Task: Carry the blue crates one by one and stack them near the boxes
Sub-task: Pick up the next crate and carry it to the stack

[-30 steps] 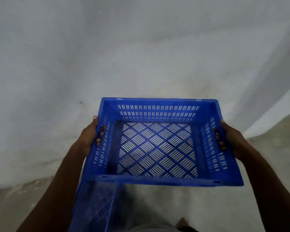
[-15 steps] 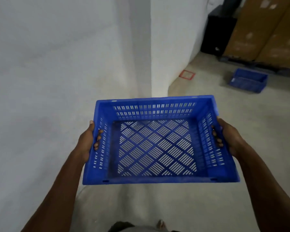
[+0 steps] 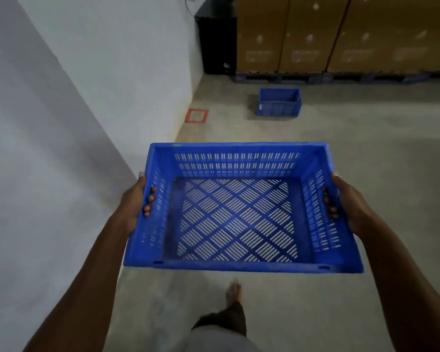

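I carry an empty blue slotted crate (image 3: pixel 236 219) at waist height in front of me. My left hand (image 3: pixel 135 201) grips its left wall, fingers hooked through the handle slot. On the opposite wall my right hand (image 3: pixel 346 199) grips the same way. A second blue crate (image 3: pixel 279 102) sits on the concrete floor ahead, a short way in front of the tall brown cardboard boxes (image 3: pixel 341 34) that stand on pallets along the far side.
A white wall (image 3: pixel 87 97) runs along my left and ends at a corner. A red square outline (image 3: pixel 196 115) is marked on the floor by that corner. A black cabinet (image 3: pixel 216 39) stands left of the boxes. My bare foot (image 3: pixel 234 293) is below the crate.
The view has swung right from the blank wall to the open floor; the boxes and the second crate now lie straight ahead and closer. Both hands keep the same grip on the crate.
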The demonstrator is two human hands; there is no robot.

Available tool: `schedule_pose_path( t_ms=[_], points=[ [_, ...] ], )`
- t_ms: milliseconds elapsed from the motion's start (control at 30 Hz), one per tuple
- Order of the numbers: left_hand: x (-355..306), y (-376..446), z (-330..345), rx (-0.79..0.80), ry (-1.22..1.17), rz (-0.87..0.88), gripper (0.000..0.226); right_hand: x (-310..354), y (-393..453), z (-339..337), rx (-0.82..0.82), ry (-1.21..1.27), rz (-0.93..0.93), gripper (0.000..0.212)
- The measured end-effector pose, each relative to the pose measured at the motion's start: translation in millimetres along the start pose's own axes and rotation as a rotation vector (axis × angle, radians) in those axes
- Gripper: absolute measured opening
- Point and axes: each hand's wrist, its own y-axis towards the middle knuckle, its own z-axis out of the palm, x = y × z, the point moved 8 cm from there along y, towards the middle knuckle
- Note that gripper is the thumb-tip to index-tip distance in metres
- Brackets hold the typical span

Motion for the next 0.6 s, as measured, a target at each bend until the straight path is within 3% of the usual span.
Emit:
schedule_pose_path(
  t_ms=[367, 600],
  points=[
    [-148.7, 222.5, 242.2, 0.246, 0.112, 0.006, 0.053, 109.4, 170.2, -108.7, -0.230, 0.132, 0.013, 0.051],
    [-205.7, 364.4, 385.3, 0.264, 0.108, 0.002, 0.052, 186.8, 333.1, -165.3, -0.301, 0.156, 0.009, 0.050]
  ],
)
